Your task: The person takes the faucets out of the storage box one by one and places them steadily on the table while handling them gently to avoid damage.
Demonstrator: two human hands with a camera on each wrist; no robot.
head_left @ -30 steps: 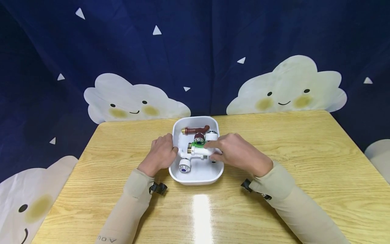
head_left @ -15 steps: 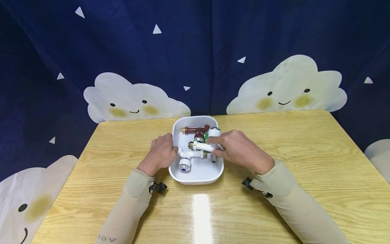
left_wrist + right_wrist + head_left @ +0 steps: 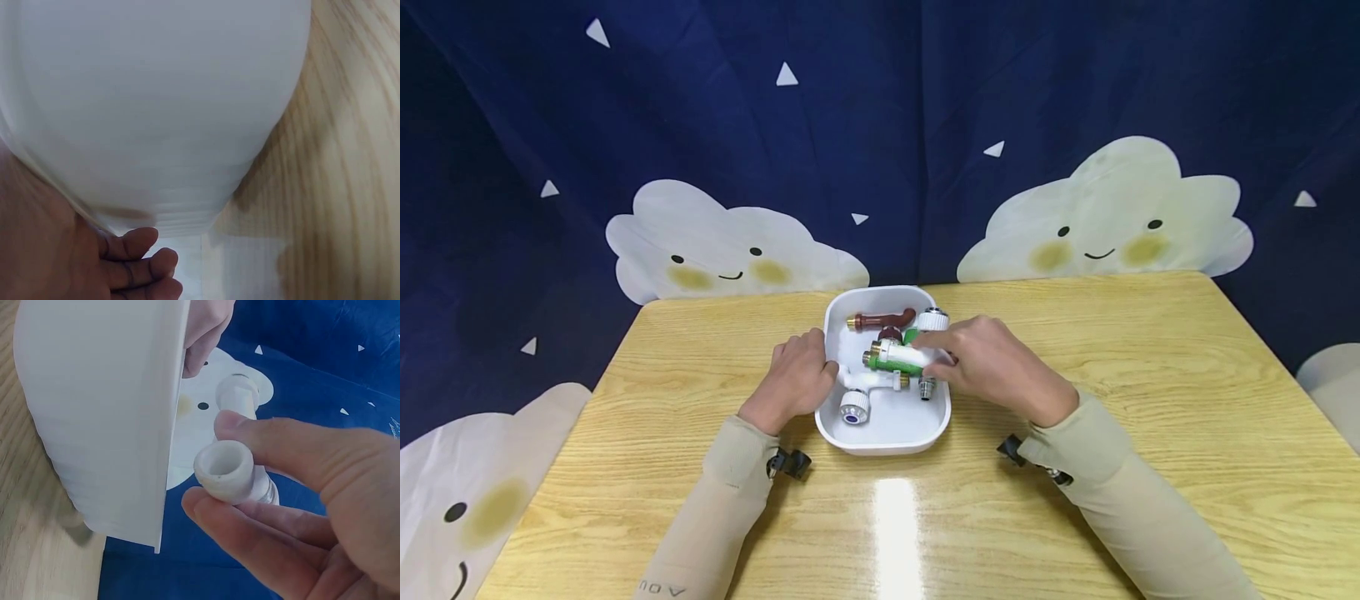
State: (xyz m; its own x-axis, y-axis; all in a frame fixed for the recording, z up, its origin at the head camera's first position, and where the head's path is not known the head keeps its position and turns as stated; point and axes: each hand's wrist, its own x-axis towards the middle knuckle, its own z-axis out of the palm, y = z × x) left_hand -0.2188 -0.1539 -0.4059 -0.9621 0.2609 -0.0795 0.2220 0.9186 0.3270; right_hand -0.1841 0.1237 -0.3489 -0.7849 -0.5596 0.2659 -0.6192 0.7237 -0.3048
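Note:
My right hand [image 3: 992,367] pinches a white tap [image 3: 906,353] between thumb and fingers, over the right side of a white plastic basin [image 3: 887,442]. The tap's brass threaded end points left. In the right wrist view its open spout [image 3: 224,464] faces the camera, above the rim. Below the tap lies a green tap [image 3: 895,365], partly covered. My left hand [image 3: 797,371] grips the basin's left rim, thumb over the edge. A second white tap [image 3: 868,380] lies in the basin near that thumb. A dark red tap [image 3: 880,320] rests at the back.
The basin stands on a wood-grain table [image 3: 1075,517]. A chrome nozzle [image 3: 927,388] shows just below my right fingers. Behind the table hangs a dark blue curtain [image 3: 895,125] printed with clouds. Black camera mounts [image 3: 790,463] sit at both wrists.
My right hand has shifted slightly up and right, moving the white tap with it, its knob now over the rim. More of the green tap shows. My left hand stays on the rim.

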